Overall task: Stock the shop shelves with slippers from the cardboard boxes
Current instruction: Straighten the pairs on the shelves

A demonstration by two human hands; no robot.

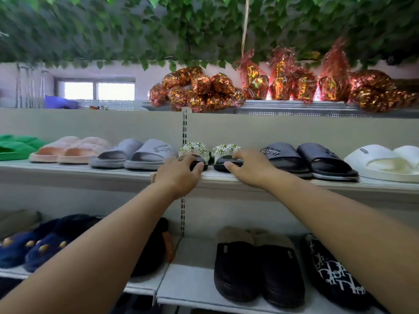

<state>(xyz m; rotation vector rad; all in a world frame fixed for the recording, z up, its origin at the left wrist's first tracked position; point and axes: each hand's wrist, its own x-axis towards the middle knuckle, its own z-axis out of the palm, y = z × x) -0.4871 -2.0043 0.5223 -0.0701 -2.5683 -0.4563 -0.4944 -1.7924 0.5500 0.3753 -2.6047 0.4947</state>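
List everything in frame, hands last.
green slippers: unclear, green, upper shelf left
pink slides: 2, pink, upper shelf
grey slides: 2, grey, upper shelf
beaded slippers: 2, black, upper shelf centre
navy slides: 2, navy, upper shelf
white slides: 2, white, upper shelf right
fuzzy slippers: 2, blue, lower shelf left
fur-lined slippers: 2, dark, lower shelf
printed slipper: 1, black-white, lower shelf right
foil bundles: several, red, top ledge
leaves: many, green, overhead
left hand, right hand: each gripping one beaded slipper

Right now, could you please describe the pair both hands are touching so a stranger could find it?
Go to the middle shelf, at its upright post. Between grey slides and navy slides sits the beaded pair, alone in jewelled white straps.
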